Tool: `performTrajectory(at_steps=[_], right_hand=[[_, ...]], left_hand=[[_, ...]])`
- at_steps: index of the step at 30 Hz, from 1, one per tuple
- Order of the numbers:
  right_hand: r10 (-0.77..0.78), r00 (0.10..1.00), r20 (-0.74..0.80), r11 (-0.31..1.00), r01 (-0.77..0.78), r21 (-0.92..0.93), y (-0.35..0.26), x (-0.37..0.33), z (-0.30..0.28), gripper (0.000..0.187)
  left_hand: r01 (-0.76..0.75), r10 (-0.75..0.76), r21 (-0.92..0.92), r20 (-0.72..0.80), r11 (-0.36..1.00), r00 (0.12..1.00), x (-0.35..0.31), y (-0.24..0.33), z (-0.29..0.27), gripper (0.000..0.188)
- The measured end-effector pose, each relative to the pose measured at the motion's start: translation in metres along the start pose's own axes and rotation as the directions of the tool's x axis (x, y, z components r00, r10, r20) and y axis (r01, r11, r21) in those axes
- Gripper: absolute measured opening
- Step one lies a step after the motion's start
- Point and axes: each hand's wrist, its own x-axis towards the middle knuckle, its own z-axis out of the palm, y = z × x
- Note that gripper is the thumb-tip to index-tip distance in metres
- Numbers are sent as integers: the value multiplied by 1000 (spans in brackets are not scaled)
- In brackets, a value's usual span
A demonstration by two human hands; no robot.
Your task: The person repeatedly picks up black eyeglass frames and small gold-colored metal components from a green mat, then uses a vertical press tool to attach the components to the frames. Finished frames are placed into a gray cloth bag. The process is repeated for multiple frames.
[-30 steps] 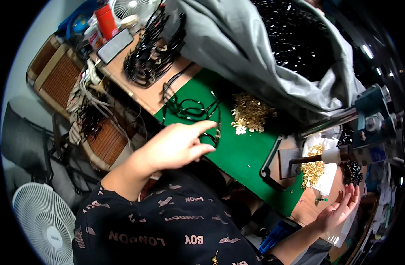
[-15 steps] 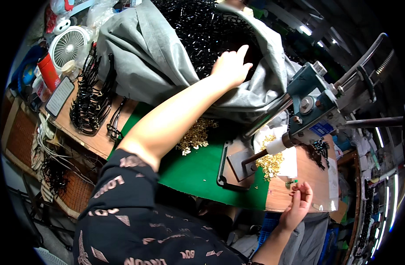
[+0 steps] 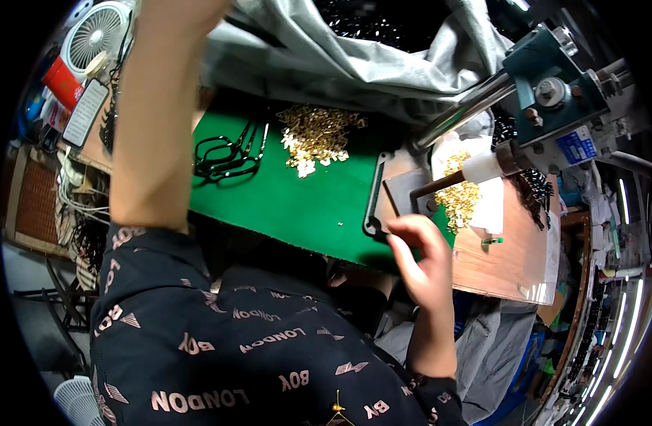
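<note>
My left forearm (image 3: 155, 128) stretches up across the left of the view, and the left hand (image 3: 184, 8) is mostly cut off by the upper edge; its fingers are hidden. Over the near corner of a metal press base (image 3: 374, 206), my right hand (image 3: 425, 259) has thumb and forefinger brought together. What they hold, if anything, I cannot make out. A pile of small gold metal pieces (image 3: 315, 135) lies on the green mat (image 3: 283, 206). Black thin looped pieces (image 3: 230, 160) rest beside my left forearm. More gold pieces (image 3: 459, 195) lie on white paper right of the base.
The teal hand press (image 3: 546, 92) leans over the right side with its rod (image 3: 436, 186). Grey cloth (image 3: 340, 60) holding glossy black pieces (image 3: 383, 21) spans the back. A white fan (image 3: 95, 39), red can (image 3: 62, 82) and phone-like slab (image 3: 84, 113) stand far left.
My left hand has left the black pieces in the cloth and swung up and left. My right hand has moved left to the press base. The view has shifted too.
</note>
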Motion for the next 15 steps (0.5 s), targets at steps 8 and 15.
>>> performTrajectory(at_steps=[8, 15], right_hand=[[-74, 988, 136, 940, 115, -320, 42, 79, 76, 14], [-163, 976, 145, 855, 213, -473, 62, 103, 92, 13]], left_hand=[[-73, 111, 483, -49, 873, 993, -70, 24, -79, 33], [323, -341, -329, 5, 887, 940, -107, 34, -102, 30]])
